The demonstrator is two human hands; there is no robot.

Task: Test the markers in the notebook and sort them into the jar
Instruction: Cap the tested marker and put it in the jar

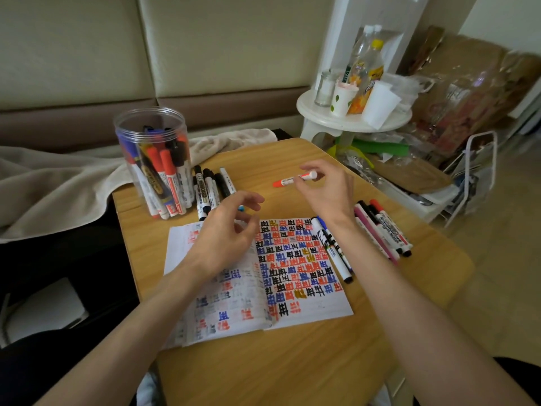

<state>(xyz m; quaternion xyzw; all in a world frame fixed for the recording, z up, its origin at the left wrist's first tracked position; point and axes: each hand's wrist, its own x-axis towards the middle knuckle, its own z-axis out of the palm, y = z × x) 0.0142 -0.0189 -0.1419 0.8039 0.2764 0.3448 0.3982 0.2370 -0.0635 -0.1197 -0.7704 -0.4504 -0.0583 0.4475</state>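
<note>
Right hand [325,189] pinches a red-capped marker [294,179] by its tail above the surface [292,361] — apparently next for testing. Left hand [225,232], loosely curled and empty, hovers over the scribble-filled notebook [298,259], likely ready to uncap. The part-filled jar [149,133] waits back left.

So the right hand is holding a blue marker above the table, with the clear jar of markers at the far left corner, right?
Not quite. The head view shows the right hand pinching a red marker, not a blue one. The rest holds: it is held above the table, and the clear jar of markers stands at the far left corner.
</note>
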